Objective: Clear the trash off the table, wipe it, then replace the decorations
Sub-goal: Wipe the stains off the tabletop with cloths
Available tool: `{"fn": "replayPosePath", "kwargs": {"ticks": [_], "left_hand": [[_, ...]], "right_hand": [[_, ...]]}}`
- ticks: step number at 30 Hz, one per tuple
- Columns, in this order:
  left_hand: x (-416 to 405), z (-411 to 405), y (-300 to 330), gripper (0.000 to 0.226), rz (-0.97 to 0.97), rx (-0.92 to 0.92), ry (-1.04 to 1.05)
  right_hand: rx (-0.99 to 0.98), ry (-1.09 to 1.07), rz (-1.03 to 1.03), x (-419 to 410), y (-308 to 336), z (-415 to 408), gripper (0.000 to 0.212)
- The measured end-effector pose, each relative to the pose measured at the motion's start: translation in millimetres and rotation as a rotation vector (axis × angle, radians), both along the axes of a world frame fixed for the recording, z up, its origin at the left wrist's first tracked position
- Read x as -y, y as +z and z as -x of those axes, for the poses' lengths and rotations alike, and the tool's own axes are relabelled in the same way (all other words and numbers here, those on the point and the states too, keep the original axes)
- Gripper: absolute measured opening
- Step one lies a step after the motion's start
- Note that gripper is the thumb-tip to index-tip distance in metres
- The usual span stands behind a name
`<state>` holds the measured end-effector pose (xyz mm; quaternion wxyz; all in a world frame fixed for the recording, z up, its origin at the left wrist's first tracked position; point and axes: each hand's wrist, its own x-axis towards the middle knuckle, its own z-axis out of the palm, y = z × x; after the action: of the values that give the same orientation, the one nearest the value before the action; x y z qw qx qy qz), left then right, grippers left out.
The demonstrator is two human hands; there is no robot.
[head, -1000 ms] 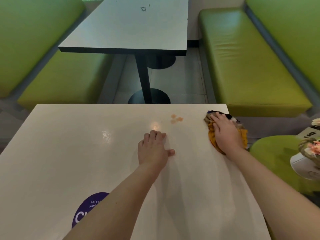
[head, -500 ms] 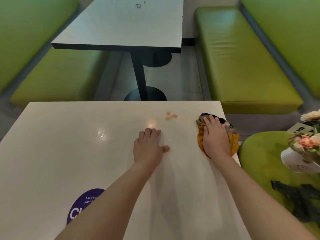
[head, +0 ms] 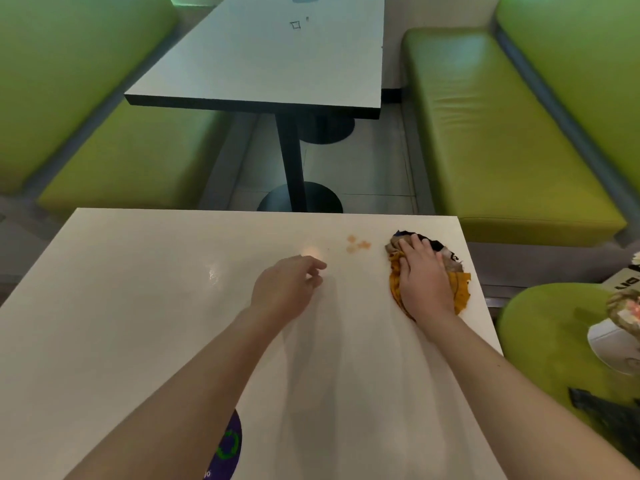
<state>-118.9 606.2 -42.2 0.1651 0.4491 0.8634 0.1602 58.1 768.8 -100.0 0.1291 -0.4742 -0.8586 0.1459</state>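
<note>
Table [head: 138, 306] — white, glossy rectangular top, fills the lower frame, ceiling light glare in a couple of spots near the middle. Small cluster of orange-pink stain spots [head: 356, 244] near the far edge, right of centre. Purple round sticker [head: 227, 452] with a green ring and white text at the near edge, partly hidden by the left forearm.

Cloth [head: 460, 289] — crumpled rag, mustard-orange with tan and dark navy patches, frayed edge, lying at the far right corner of the table, just right of the stain spots and not touching them. Right hand [head: 424, 278] lies palm-down on top of it, fingers extended and together, pressing it flat against the tabletop. Left hand [head: 287, 289] sits near the table centre, fingers loosely curled, holding nothing; can't tell whether it touches the surface or hovers just above.

Room: green padded booth benches [head: 502, 133] on both sides with green backrests, second white table [head: 277, 57] with dark edge and black pedestal base beyond, pale tiled floor between. At right, a round green seat [head: 540, 334] beside the table carries a flower arrangement in a white pot [head: 613, 344], cut off by the frame edge, and a dark crumpled bag-like item [head: 609, 414] nearer.
</note>
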Motion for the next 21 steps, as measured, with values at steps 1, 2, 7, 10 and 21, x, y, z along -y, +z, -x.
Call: {"fn": "replayPosePath", "kwargs": {"ticks": [1, 2, 7, 10, 21], "left_hand": [[2, 9, 2, 0.025, -0.025, -0.015, 0.035], [4, 17, 2, 0.024, -0.042, -0.044, 0.071], [9, 40, 2, 0.03, 0.025, -0.171, 0.229], [4, 46, -1, 0.041, 0.126, -0.175, 0.293], [-3, 57, -4, 0.047, 0.27, -0.117, 0.335]], "right_hand": [[0.001, -0.006, 0.008, -6, 1, 8, 0.044], [0.0, -0.015, 0.02, -11, 3, 17, 0.044], [-0.148, -0.053, 0.245, -11, 12, 72, 0.043], [-0.215, 0.077, 0.292, 22, 20, 97, 0.041], [-0.07, 0.095, 0.07, -4, 6, 65, 0.04]]}}
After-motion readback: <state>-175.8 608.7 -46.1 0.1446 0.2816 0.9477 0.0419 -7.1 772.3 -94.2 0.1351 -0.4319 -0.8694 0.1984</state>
